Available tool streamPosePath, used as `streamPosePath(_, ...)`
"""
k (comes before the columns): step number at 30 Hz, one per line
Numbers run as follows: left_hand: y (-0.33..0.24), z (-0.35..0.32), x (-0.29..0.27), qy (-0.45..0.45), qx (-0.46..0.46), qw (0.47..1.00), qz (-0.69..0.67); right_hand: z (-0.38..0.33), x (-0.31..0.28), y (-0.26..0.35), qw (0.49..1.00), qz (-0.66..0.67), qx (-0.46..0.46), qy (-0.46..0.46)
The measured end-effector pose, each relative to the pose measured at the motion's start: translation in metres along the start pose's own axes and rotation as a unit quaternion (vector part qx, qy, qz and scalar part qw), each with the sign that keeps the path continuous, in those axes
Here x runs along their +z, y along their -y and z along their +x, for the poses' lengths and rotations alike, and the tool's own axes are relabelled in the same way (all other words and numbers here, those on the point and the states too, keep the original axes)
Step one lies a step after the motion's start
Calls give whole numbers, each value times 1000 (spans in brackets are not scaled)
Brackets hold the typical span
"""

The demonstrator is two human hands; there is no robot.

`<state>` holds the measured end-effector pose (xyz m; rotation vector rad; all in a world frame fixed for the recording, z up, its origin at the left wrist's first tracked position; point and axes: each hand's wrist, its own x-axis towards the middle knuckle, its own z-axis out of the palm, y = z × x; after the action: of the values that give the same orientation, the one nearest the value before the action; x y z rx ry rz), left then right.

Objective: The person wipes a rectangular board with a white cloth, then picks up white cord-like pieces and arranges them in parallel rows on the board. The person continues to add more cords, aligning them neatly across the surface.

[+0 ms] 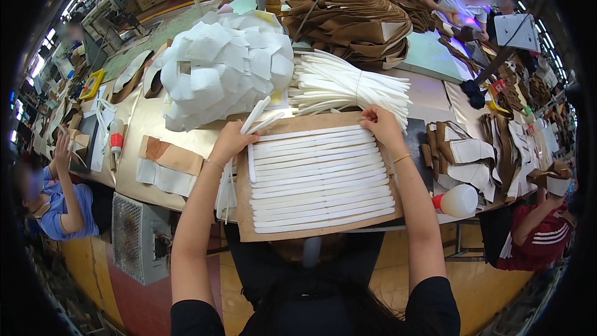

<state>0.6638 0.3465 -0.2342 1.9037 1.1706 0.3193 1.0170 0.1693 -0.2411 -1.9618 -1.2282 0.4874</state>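
Roughly fourteen white strips [320, 177] laid flat, side by side in close rows, long edges touching or just apart, across a tan cardboard sheet [261, 227] at the near edge of the worktable [134, 168].

Step in hand, as judged: laying out strips row by row; top row being set. Next move, as judged: calls for a fresh strip brought down parallel to the uppermost row, ends squared with those below, without nudging the rows already down.

Left hand [231, 142]: closed around a few loose strips [260, 118] of the same kind, ends fanning up and away past the fingers; more strips hanging below the wrist at the sheet's left edge. Resting at the sheet's upper left corner.

Right hand [380, 126]: fingers curled down, tips pressing at the upper right corner of the sheet, on or just beside the end of the top row; whether anything is pinched there cannot be told.

Appearance of strips: long, narrow, slightly bowed, matte white, ends tapered; look thin and pliable.

Nearby: tied bundle of white strips [348, 84] just beyond the sheet; heap of white cut pieces [221, 68] to its left; stack of brown cut pieces [354, 22] further back; white squeeze bottle with red cap [457, 201] right of the sheet.
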Motion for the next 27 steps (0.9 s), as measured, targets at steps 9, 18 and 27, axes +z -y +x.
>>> streamPosePath(9,10,6,-2,3,53,997,52,0,1,4,1000,-16,0,6)
streamPosePath(18,-10,-3,-10,62,-8,998,-10,-2,0,0,1000,-27,-2,3)
streamPosePath(27,-10,0,4,8,6,994,112,-6,5,1,997,-64,-41,-23)
